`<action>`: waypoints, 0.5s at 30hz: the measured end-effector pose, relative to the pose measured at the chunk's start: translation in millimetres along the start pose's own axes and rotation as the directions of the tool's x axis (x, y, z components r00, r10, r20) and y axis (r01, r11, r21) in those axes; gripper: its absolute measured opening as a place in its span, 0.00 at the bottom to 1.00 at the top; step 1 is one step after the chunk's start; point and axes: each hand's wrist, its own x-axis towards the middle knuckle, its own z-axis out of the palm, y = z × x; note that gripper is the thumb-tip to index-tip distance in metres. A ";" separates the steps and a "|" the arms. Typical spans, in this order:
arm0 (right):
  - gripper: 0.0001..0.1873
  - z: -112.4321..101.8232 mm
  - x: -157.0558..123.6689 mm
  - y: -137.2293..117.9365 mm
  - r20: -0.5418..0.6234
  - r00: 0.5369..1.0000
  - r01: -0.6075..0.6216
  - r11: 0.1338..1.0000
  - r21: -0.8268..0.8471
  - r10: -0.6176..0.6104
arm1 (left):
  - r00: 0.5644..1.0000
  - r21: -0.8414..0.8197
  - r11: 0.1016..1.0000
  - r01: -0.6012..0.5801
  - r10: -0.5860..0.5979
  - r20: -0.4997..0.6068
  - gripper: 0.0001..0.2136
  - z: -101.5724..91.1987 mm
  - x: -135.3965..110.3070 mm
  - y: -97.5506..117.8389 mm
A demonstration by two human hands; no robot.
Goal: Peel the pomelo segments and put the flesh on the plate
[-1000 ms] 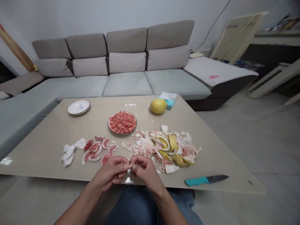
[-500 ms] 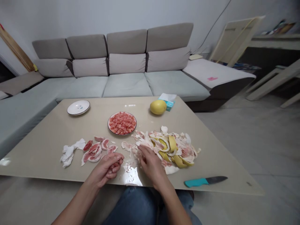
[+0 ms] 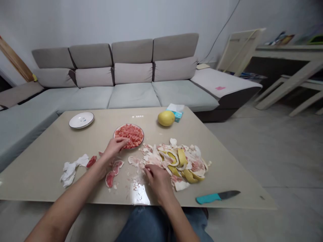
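My left hand (image 3: 114,148) reaches over the near left rim of a plate (image 3: 142,141) heaped with pink pomelo pulp (image 3: 131,132). Its fingers are closed together at the pulp; whatever they hold is hidden. Below, my left forearm partly covers several pomelo segments (image 3: 117,166). My right hand (image 3: 158,183) is by the left edge of a pile of pomelo peel (image 3: 181,158) and pale membrane. Its fingers are curled, with thumb and forefinger close together, and what they pinch, if anything, is too small to tell.
A turquoise-handled knife (image 3: 218,197) lies near the table's front right edge. Farther back are a whole yellow pomelo (image 3: 166,118), a tissue pack (image 3: 176,114) and a white plate (image 3: 81,120). Crumpled tissue (image 3: 69,173) lies left of the segments. A sofa (image 3: 133,95) stands behind the table.
My left hand has moved forward from the table's near side to the plate of pulp. My right hand has stayed beside the peel, its fingers drawn in a little. The view has shifted slightly.
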 end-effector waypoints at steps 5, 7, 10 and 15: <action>0.12 2.5 3.3 -0.9 -0.026 1.000 -0.011 0.999 -0.034 0.010 | 0.997 0.200 0.979 -0.030 0.044 -0.070 0.14 -5.6 62.1 18.5; 0.12 3.0 4.8 -0.3 -0.036 0.999 -0.016 0.999 -0.036 0.014 | 0.997 0.256 0.966 -0.019 0.039 -0.071 0.15 -8.8 69.0 19.2; 0.10 4.4 5.8 -1.1 -0.047 0.998 -0.046 0.998 -0.049 0.044 | 0.999 0.322 0.947 -0.008 0.023 -0.041 0.15 -15.0 69.4 17.4; 0.12 9.6 6.6 -4.3 -0.035 0.998 -0.062 0.997 -0.052 0.060 | 0.999 0.419 0.907 -0.041 0.040 0.012 0.15 -25.9 70.2 16.7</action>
